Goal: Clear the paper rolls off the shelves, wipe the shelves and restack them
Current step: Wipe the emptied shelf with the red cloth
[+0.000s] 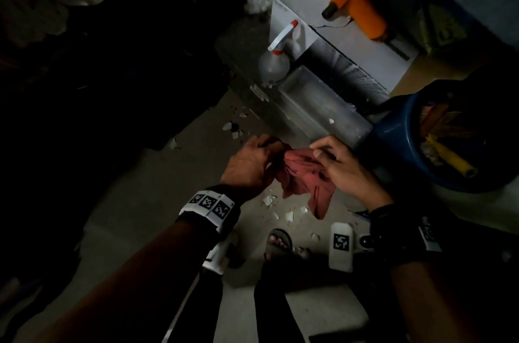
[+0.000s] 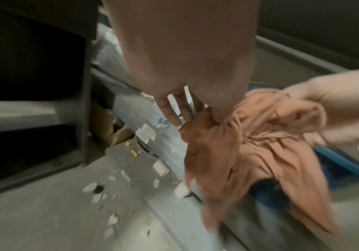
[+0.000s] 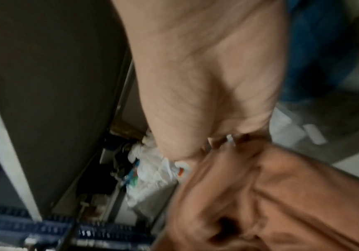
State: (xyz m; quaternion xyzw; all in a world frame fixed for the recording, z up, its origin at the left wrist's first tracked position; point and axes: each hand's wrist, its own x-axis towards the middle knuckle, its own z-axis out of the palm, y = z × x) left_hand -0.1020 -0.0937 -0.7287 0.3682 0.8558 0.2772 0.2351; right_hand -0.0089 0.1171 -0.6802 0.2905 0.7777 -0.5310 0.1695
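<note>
A crumpled reddish-pink cloth [image 1: 303,177] hangs between my two hands above the floor. My left hand [image 1: 266,150] pinches its left edge; in the left wrist view the thumb presses the cloth [image 2: 249,152] against the fingers [image 2: 182,110]. My right hand [image 1: 318,153] grips the upper right edge, and the cloth [image 3: 271,195] bunches under it in the right wrist view. A dark shelf unit [image 2: 45,105] stands to the left, its insides too dark to read. I cannot make out any paper rolls on it.
A white spray bottle [image 1: 276,59] leans beside a white box [image 1: 351,42] ahead. A blue bucket [image 1: 398,146] with tools stands at right. White paper scraps [image 1: 269,199] litter the floor; two small white cylinders [image 2: 160,167] lie by a long grey case [image 1: 317,106].
</note>
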